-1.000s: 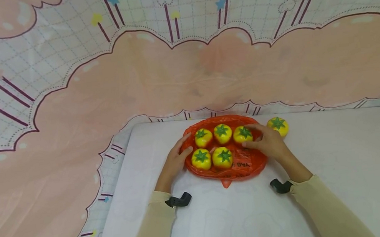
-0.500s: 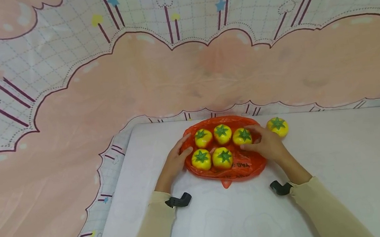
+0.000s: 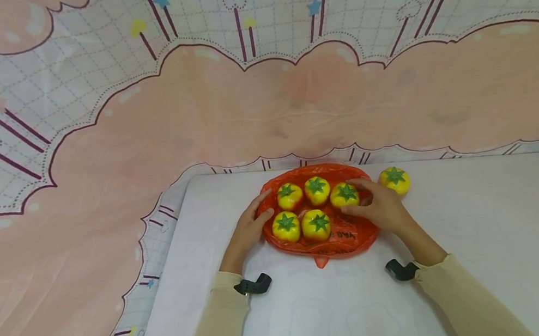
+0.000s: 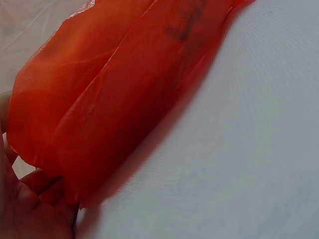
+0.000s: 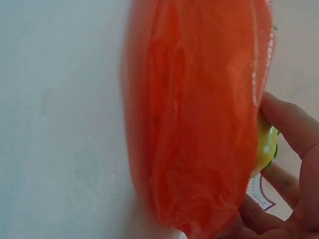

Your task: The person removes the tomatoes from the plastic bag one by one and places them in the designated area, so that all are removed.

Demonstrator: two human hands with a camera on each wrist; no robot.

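A red plastic bag (image 3: 343, 242) lies spread open on the white table, its rim standing up around several yellow toy tomatoes with green star-shaped tops. Two sit in the nearer row, one of them a tomato (image 3: 316, 225) near the middle. My left hand (image 3: 247, 226) holds the bag's left rim; in the left wrist view its fingers (image 4: 37, 184) curl at the red film (image 4: 114, 94). Reaching over the right rim, my right hand (image 3: 383, 205) grips the right-hand tomato (image 3: 344, 195) of the back row between thumb and fingers. The right wrist view shows that tomato's side (image 5: 266, 149), partly hidden by the bag.
One more toy tomato (image 3: 395, 181) stands on the table outside the bag, just beyond my right hand. Behind the table (image 3: 492, 221) hangs a patterned cloth (image 3: 263, 108). Black wrist cameras (image 3: 254, 284) sit at both cuffs.
My right hand and the tomato in it have shifted slightly toward me. The left hand, the bag and the other tomatoes stay in place.
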